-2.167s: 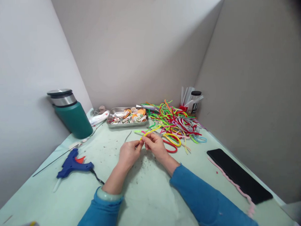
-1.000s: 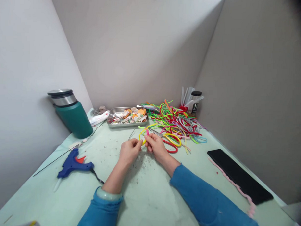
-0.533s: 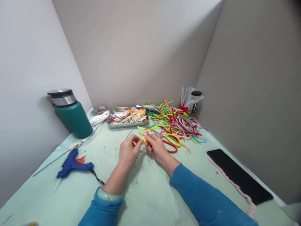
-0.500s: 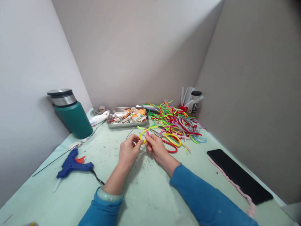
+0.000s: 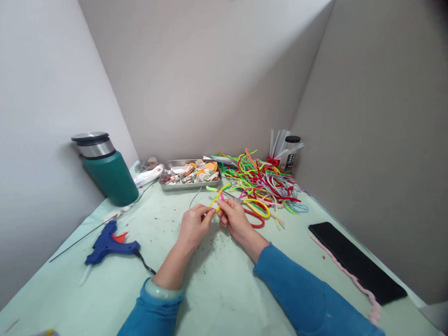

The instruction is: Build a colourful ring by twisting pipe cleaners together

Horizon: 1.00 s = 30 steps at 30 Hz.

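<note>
A yellow pipe cleaner point(image 5: 215, 197) is pinched between my two hands, and its free end sticks up beyond my fingertips. My left hand point(image 5: 196, 224) is closed on it from the left. From the right, my right hand point(image 5: 233, 216) grips it with thumb and fingers. Bits of pink and bright green pipe cleaner show just past the fingers; whether they are joined to the yellow one I cannot tell. Scissors point(image 5: 260, 206) with one yellow and one red handle loop lie right behind my right hand, their blades partly hidden by it.
A metal tray point(image 5: 188, 186) of small craft pieces sits at the back, beside a heap of coloured pipe cleaners point(image 5: 261, 174). To the left are a blue glue gun point(image 5: 109, 244) and a green bottle point(image 5: 112, 179). A black phone-like slab point(image 5: 355, 261) lies right, along a pink strand.
The yellow pipe cleaner's free end now points more up and to the right, its curve opened out. My left hand has turned slightly and shifted a little right; my right hand stays nearly still.
</note>
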### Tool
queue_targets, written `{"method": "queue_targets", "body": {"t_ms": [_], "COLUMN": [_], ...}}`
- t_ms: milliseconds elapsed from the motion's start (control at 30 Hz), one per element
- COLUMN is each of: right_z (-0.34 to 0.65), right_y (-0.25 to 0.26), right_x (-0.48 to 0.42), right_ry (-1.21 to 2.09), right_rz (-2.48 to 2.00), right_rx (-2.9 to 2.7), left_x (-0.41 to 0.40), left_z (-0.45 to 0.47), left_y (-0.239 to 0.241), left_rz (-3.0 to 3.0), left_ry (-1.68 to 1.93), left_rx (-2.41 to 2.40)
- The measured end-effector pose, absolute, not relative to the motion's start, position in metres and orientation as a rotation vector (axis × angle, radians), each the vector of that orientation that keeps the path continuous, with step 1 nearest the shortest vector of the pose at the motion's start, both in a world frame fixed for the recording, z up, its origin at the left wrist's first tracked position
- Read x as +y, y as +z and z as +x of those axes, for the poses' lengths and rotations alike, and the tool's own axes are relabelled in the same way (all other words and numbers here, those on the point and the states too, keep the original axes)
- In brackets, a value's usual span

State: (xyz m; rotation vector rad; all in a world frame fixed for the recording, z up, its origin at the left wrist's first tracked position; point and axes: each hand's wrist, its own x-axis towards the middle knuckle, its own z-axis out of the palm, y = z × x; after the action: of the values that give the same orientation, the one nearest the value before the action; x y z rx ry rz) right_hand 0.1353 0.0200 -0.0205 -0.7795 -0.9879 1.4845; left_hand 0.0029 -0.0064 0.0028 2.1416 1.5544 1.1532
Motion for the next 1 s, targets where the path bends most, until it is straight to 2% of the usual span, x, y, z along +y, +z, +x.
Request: {"method": "queue_targets", "body": {"t_ms": [333,633,867,1000], "right_z": [0.1356,0.1356,0.1339,0.135], "right_y": [-0.022,-0.0207,-0.0223,-0.0201], "right_x": [0.022,0.0193,0.0185,0.0208], "right_ry": [1.419,1.303,1.346,1.372], "right_rz": [-0.806,-0.849,-0.938,-0.884], "right_rx": [-1.062,-1.179,-1.265,-1.123], "left_x": [-0.0088,-0.0046,-0.0012,-0.0039], "left_z": [0.003,-0.0013,-0.0012,0.0012], "left_y": [0.0019,0.0045,0.0023,0.0063], "left_rz": [2.258,1.858,1.679,1.68], "left_ry": [0.973,1.31,1.291,1.172], "left_rx": [1.515,1.593,1.342,1.283]}}
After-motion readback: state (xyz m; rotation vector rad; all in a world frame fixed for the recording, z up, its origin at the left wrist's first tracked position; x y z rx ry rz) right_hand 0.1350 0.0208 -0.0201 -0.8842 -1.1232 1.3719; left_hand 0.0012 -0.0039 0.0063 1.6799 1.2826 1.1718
